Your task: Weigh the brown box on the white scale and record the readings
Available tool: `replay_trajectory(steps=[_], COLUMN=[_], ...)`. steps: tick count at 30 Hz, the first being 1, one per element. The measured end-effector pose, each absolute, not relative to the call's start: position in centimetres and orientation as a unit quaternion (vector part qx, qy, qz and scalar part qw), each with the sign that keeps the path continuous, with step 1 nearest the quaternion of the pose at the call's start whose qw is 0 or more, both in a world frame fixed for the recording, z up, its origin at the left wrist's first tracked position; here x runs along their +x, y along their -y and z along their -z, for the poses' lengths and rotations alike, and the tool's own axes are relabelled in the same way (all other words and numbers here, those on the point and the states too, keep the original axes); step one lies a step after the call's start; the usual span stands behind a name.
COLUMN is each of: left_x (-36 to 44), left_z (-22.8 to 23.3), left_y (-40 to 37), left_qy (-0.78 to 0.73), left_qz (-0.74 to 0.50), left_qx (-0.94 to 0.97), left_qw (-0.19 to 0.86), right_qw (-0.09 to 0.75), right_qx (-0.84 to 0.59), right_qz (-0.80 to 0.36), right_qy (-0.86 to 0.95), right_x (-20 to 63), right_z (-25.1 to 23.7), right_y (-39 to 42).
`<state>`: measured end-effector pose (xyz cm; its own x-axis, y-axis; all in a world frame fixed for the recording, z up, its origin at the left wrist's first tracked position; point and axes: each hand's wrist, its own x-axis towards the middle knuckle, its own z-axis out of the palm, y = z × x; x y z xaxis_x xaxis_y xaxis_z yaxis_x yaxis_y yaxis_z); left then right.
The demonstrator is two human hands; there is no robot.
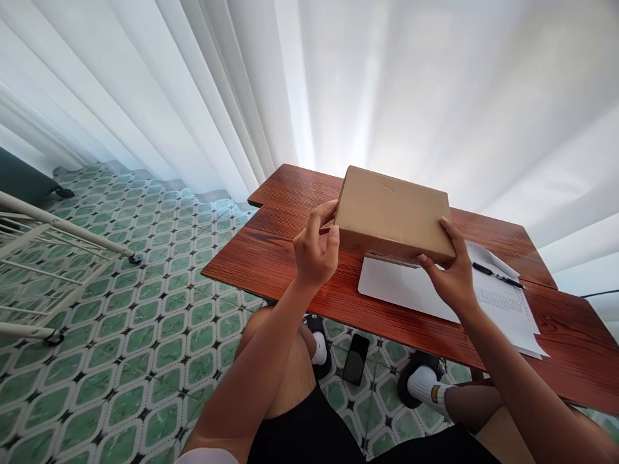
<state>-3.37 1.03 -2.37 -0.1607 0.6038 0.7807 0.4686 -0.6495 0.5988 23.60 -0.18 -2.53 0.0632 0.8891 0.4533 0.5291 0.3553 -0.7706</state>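
We cannot read the small print on the paper sheets [505, 303] at four o'clock. The cardboard box [391, 212] hides part of the white board [406, 287]; the table [271, 258] runs off the right edge.

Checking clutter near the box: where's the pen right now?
In the head view the pen lies on the sheet of paper at the table's right side, just right of the right hand gripping the cardboard box.
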Motion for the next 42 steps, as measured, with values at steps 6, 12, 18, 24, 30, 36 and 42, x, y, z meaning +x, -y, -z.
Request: replay_trajectory(steps=[6,12,18,24,30,36,42], left_x=[-1.3,0.7,2.2,3.0,3.4,3.5,3.4], left_z=[3.1,4.3,5.0,5.8,6.5,6.6,6.4], left_y=[-1.5,-1.9,-2.0,-1.7,-1.4,-1.2,-1.0], left_qy=[-0.353,-0.257,-0.237,-0.251,-0.278,-0.283,-0.279], left_qz=[-0.633,-0.604,-0.575,-0.566,-0.566,-0.573,-0.583], left_qx=[0.656,0.657,0.655,0.646,0.636,0.633,0.632], left_qw=[0.210,0.369,0.429,0.446,0.445,0.437,0.428], right_qw=[0.506,0.518,0.527,0.516,0.520,0.514,0.514], right_qx=[-0.554,-0.572,-0.575,-0.590,-0.588,-0.591,-0.590], right_qz=[-0.173,-0.163,-0.162,-0.175,-0.163,-0.169,-0.165], right_qy=[0.638,0.615,0.604,0.596,0.598,0.598,0.600], right_x=[27.4,31.0,33.0,33.9,34.8,34.8,34.1], right_z=[2.9,4.6,5.8,5.7,6.6,6.8,6.2], right_y=[1.3,2.7,3.4,4.3,4.3,4.2,4.5])
